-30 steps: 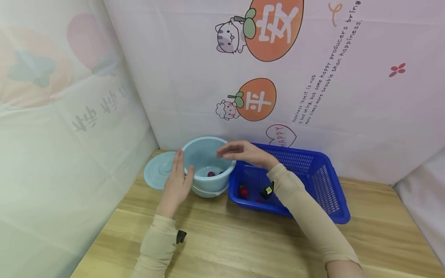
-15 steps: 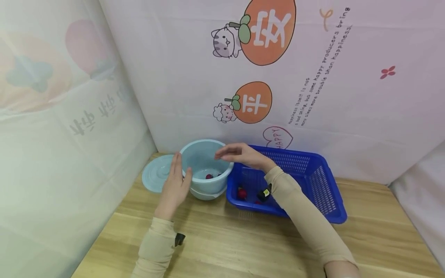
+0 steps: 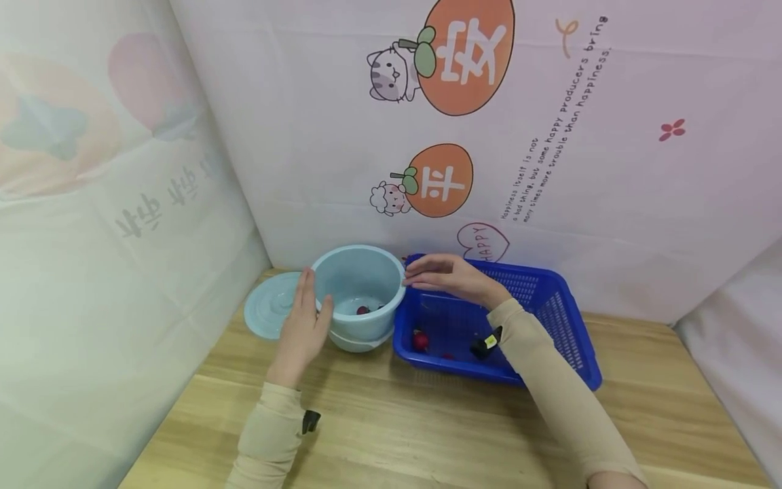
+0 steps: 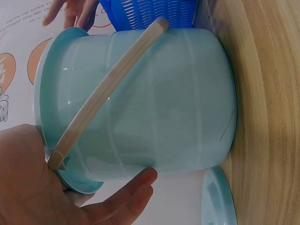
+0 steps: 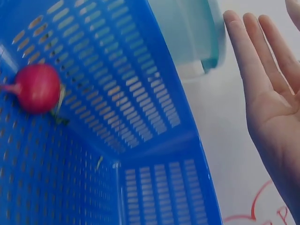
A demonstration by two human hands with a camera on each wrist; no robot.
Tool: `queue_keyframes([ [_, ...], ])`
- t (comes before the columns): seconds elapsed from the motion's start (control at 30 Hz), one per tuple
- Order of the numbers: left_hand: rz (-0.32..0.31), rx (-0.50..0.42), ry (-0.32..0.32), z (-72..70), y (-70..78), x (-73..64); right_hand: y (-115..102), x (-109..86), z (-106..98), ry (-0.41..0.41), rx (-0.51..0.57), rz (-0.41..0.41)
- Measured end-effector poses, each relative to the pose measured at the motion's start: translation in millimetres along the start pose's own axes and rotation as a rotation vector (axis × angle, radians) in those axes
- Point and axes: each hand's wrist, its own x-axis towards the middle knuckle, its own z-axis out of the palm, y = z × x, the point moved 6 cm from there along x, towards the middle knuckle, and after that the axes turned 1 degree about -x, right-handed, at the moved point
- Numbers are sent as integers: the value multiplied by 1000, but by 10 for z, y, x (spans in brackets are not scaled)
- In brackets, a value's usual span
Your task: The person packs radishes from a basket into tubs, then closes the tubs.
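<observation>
A light blue bucket stands upright with a red radish on its floor. At its left rim is my left hand, fingers straight and holding nothing; in the left wrist view its fingertips lie along the bucket wall and a beige handle slants across the side. My right hand, with extended fingers and nothing in them, hovers over the left end of the blue basket, close to the bucket's right rim. Inside the basket lies a red radish; a second red thing is mostly hidden by the front wall.
A light blue lid lies left of the bucket, partly behind the left hand. Bucket and basket stand side by side on a wooden table. A printed white cloth rises directly behind them, and another hangs at the left.
My right hand has moved right, from above the bucket's opening to over the basket's left end. The left hand has stayed at the bucket's left rim. The head view has shifted slightly.
</observation>
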Motion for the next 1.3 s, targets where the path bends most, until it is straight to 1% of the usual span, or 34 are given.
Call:
queue_keyframes([
  [0.3, 13, -2, 12, -6, -27, 25, 21, -408, -292, 94, -102, 71],
  [0.4, 10, 0, 9, -22, -20, 34, 28, -516, -414, 124, -124, 75],
  [0.5, 9, 1, 8, -35, -19, 38, 48, -560, -494, 145, -159, 78],
  [0.57, 10, 1, 10, -38, -19, 39, 78, -558, -511, 149, -194, 94],
  [0.7, 13, 3, 8, -23, -21, 38, 162, -513, -468, 140, -322, 171],
  [0.8, 9, 1, 1, -7, -25, 35, 213, -469, -402, 122, -435, 224],
  [0.9, 4, -3, -4, 3, -43, 28, 279, -419, -345, 104, -497, 252],
  [0.97, 4, -3, -3, 3, -53, 25, 321, -381, -307, 79, -519, 266],
  [1.13, 8, 1, 1, 3, -68, 40, 409, -291, -205, -16, -574, 303],
  [1.3, 14, -1, 5, 7, -56, 55, 499, -255, -88, -135, -605, 372],
])
